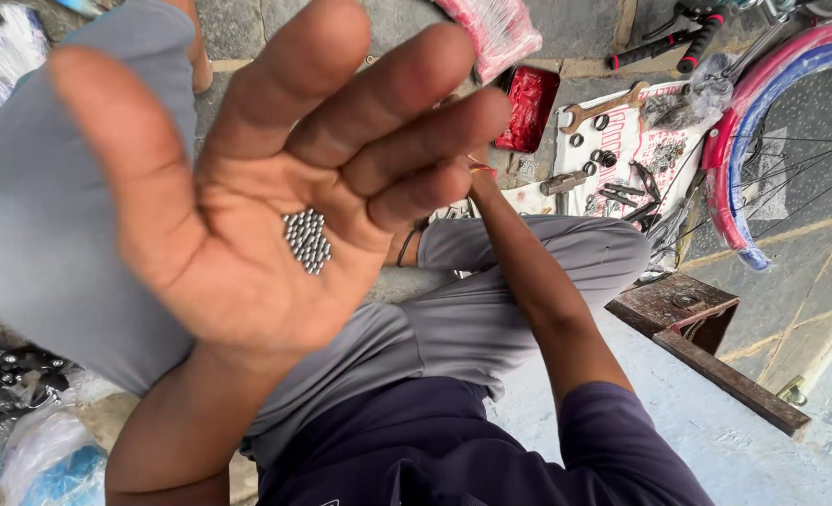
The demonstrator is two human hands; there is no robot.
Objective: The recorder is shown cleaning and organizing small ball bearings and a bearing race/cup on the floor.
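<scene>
Grey stone paving (585,28) is lying under everything, and the person is sitting low on it with the knees in grey trousers (491,309) bent up.

Close to the camera, the left hand (266,197) is turning its palm up. Its grip is apart: the fingers are spreading loosely and curling only a little, and they are clamping nothing. A small cluster of steel bearing balls (306,240) is resting in the hollow of this palm, just under the base of the fingers. The cluster is a bit longer than wide, and its long side is running roughly down the palm toward the wrist.

The right arm (538,281) is reaching away, past the fingertips of the left hand, toward the ground in front. The right hand is hiding behind those fingertips, so I cannot tell if it is closed on something. So the left hand is the one carrying the balls, and the right hand is lying well apart from them, further from the camera.

On the paving ahead, a printed cloth (650,141) is holding a spanner (608,105), some nuts and small metal parts. A red packet (528,108) is lying beside it. A bicycle wheel (772,131) with red and blue rim is lying at the right, and a wooden stool (688,314) is standing near the knee.
</scene>
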